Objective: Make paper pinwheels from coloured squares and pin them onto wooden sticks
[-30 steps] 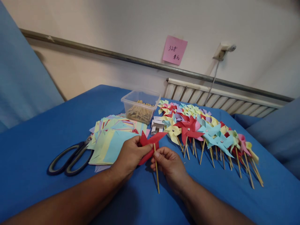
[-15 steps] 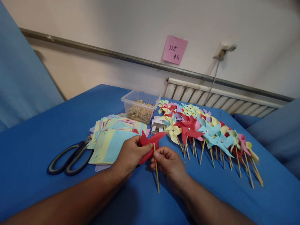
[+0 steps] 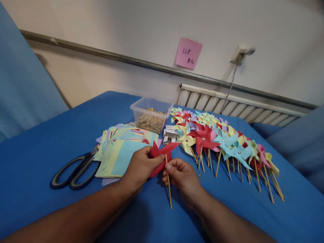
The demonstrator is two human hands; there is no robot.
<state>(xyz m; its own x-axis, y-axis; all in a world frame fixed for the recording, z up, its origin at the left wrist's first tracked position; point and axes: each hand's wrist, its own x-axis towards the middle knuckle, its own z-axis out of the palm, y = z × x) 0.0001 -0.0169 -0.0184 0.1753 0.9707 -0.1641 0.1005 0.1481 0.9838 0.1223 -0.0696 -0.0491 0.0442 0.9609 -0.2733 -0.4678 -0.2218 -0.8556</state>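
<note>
My left hand pinches a red paper pinwheel just above the blue cloth. My right hand grips a thin wooden stick near its top, the upper end pressed against the back of the red pinwheel. Both hands meet at the middle of the table. A stack of coloured paper squares lies directly behind my left hand. A long row of finished pinwheels on sticks lies to the right of my right hand.
Black-handled scissors lie at the left on the blue tablecloth. A clear plastic box of wooden sticks stands behind the paper, small white pieces beside it. A pink note hangs on the wall above a radiator.
</note>
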